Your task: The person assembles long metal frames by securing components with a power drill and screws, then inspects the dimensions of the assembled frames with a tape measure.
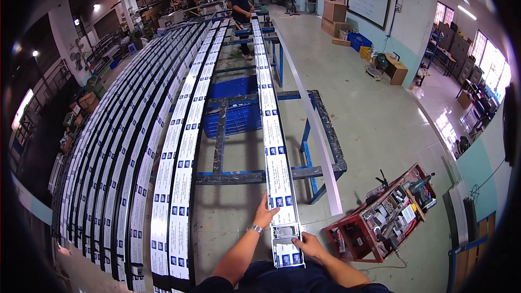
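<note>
A long straight metal profile [278, 171] with printed white-and-blue protective film runs from my body away over the blue frame stand. My left hand [265, 215], a watch on its wrist, grips the profile's left edge, thumb over the top face. At the near end my right hand [310, 246] holds the right edge with its thumb on top; its other fingers are partly hidden. Close to the hands, a bare silver section [285, 231] interrupts the film. The profile's far end lies by another person [241, 4], who stands with hands near it.
Many similar film-covered profiles [182, 184] lie side by side at left. The blue-and-black stand [249, 175] carries a narrow pale strip [312, 114] along its right. A blue crate [233, 119] sits beneath. On the right floor stands a red toolbox [358, 233] full of tools.
</note>
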The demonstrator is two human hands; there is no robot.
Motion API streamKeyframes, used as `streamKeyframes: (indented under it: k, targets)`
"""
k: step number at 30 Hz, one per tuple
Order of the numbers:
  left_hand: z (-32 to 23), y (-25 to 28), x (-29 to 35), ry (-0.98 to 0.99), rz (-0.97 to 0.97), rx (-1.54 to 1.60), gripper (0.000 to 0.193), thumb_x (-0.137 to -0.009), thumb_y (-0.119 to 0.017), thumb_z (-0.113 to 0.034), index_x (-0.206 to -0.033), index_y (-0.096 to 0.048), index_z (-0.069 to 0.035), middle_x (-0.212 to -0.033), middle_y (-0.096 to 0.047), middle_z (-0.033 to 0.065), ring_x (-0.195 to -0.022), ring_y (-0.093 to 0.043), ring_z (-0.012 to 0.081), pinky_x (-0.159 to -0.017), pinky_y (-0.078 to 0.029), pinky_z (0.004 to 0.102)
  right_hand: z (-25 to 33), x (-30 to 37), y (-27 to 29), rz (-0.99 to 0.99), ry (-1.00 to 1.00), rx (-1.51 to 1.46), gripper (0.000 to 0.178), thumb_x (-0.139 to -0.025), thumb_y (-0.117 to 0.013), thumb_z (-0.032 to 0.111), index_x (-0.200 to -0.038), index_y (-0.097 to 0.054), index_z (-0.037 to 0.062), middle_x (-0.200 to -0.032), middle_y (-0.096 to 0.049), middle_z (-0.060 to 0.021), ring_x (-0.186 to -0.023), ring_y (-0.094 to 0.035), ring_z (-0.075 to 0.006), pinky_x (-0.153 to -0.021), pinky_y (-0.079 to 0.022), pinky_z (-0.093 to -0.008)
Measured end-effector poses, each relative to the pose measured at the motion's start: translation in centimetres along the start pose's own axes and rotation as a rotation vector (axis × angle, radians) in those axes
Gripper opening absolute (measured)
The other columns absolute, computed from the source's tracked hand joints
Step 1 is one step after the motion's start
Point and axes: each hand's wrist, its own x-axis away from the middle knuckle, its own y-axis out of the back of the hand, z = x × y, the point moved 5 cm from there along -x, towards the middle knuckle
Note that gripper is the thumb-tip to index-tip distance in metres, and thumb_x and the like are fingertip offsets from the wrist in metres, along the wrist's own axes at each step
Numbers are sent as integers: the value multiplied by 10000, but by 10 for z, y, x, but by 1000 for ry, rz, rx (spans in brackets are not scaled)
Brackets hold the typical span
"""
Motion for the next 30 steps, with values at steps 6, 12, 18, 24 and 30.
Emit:
streamKeyframes:
  k: [6, 12, 18, 24, 30]
  targets:
    - [-5, -1, 3, 4, 1, 2, 923, -798, -706, 39, -1537, -158, -23, -1464, -438, 132, -1246, -506, 175, -1012, -429, 287, 0, 1, -1, -17, 21, -13, 516, -847, -650, 480, -1002, -658, -11, -830, -688, -198, -773, -678, -308, -726, -515, -398]
    - [-13, -6, 4, 15, 0, -17, 925, -798, -704, 44, -1538, -151, -21, -1476, -422, 135, -1261, -492, 181, -1024, -417, 289, -1, 0, 0, -14, 11, -6, 513, -847, -650, 478, -997, -657, -12, -826, -687, -199, -752, -668, -303, -714, -513, -395]
    - [-12, 1, 3, 76, -6, -38, 896, -801, -711, 8, -1531, -192, -29, -1455, -451, 149, -1299, -467, 197, -1060, -390, 305, 0, -2, -4, -60, 87, -193, 518, -836, -665, 489, -1022, -655, 5, -832, -683, -205, -758, -665, -307, -700, -505, -403]
    - [-17, -4, 5, 18, -7, -49, 927, -795, -707, 27, -1538, -156, -27, -1479, -414, 154, -1313, -451, 199, -1069, -379, 303, -8, -3, -3, -47, 26, 15, 496, -838, -657, 479, -913, -640, -11, -795, -670, -204, -750, -661, -316, -699, -504, -406]
    - [-8, -2, 11, 20, 3, -27, 934, -795, -706, 27, -1537, -142, -21, -1491, -394, 173, -1347, -417, 209, -1079, -369, 305, 3, 12, -2, -57, 31, -19, 510, -845, -643, 488, -929, -644, -15, -805, -673, -214, -760, -665, -343, -706, -509, -413]
